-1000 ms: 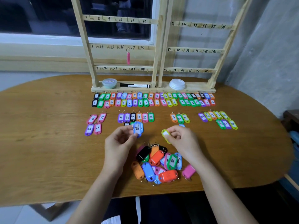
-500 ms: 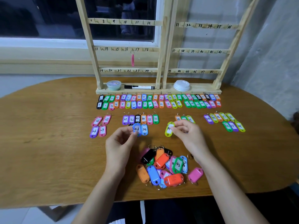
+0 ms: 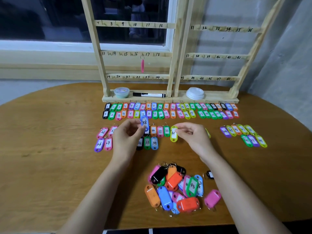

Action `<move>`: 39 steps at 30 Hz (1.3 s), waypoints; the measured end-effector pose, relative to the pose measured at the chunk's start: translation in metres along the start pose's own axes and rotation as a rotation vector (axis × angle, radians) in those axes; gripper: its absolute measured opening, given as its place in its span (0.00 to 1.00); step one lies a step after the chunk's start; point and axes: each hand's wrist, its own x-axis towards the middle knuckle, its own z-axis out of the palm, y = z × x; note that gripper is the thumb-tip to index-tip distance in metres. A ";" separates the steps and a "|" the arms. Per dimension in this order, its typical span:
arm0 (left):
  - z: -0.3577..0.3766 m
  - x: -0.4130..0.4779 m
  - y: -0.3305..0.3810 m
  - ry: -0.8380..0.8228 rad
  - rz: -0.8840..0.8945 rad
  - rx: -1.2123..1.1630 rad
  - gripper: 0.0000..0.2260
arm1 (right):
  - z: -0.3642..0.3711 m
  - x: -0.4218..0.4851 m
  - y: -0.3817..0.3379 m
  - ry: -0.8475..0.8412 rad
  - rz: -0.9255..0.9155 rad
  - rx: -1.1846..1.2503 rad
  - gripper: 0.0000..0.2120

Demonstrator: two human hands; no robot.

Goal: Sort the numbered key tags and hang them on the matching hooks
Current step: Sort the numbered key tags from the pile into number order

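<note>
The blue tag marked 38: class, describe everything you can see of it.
The blue tag marked 38 looks like glossy plastic, oblong with rounded ends, with a white label handwritten 38 in black. A thin metal ring sits at its top end. It stands roughly upright, its lower end pinched by fingers of the left hand, held over the wooden table.

Wide table (image 3: 42, 149) room left of tag pile (image 3: 177, 188); tag rows (image 3: 168, 114) front the rack (image 3: 170, 100)

A green tub (image 3: 121, 92) sits beside a black marker (image 3: 148, 94), white lids (image 3: 195, 93) apart
</note>
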 end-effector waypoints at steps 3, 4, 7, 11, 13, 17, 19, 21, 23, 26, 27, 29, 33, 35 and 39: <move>-0.004 0.003 -0.006 0.046 0.050 0.031 0.03 | 0.007 0.002 0.010 0.040 -0.073 -0.010 0.08; -0.007 0.003 -0.007 0.073 0.052 0.015 0.04 | 0.009 0.001 0.013 0.059 -0.095 -0.001 0.08; -0.012 0.003 -0.011 0.099 0.003 -0.033 0.03 | 0.010 -0.004 0.014 0.107 -0.141 0.038 0.09; -0.009 0.000 -0.009 0.061 -0.046 -0.072 0.04 | 0.003 -0.008 0.007 0.144 -0.183 0.094 0.10; -0.007 -0.001 -0.006 0.039 -0.035 -0.060 0.05 | 0.002 -0.011 0.006 0.177 -0.195 0.119 0.11; -0.003 -0.004 -0.002 -0.054 0.007 -0.016 0.13 | -0.002 -0.010 0.006 0.289 -0.199 0.136 0.11; 0.001 -0.007 0.000 -0.118 0.057 0.045 0.15 | -0.004 -0.008 0.007 0.353 -0.199 0.148 0.11; 0.009 -0.010 0.002 -0.184 0.090 0.131 0.10 | -0.007 -0.008 0.008 0.398 -0.185 0.182 0.10; 0.019 -0.011 0.003 -0.238 0.096 0.190 0.07 | -0.008 -0.007 0.009 0.424 -0.167 0.227 0.09; 0.034 -0.011 0.007 -0.331 0.141 0.292 0.05 | -0.009 -0.006 0.009 0.431 -0.165 0.237 0.09; 0.038 -0.010 0.007 -0.360 0.171 0.333 0.04 | -0.009 -0.006 0.009 0.433 -0.167 0.228 0.09; 0.046 -0.007 0.007 -0.405 0.229 0.418 0.03 | -0.010 -0.007 0.009 0.446 -0.174 0.224 0.10; 0.057 -0.004 0.003 -0.468 0.289 0.506 0.03 | -0.014 -0.008 0.009 0.465 -0.173 0.236 0.11; 0.057 -0.003 0.003 -0.469 0.306 0.542 0.03 | -0.017 -0.008 0.009 0.463 -0.168 0.243 0.12; 0.048 -0.004 0.010 -0.307 0.217 0.375 0.06 | -0.016 -0.009 0.008 0.335 -0.165 0.224 0.12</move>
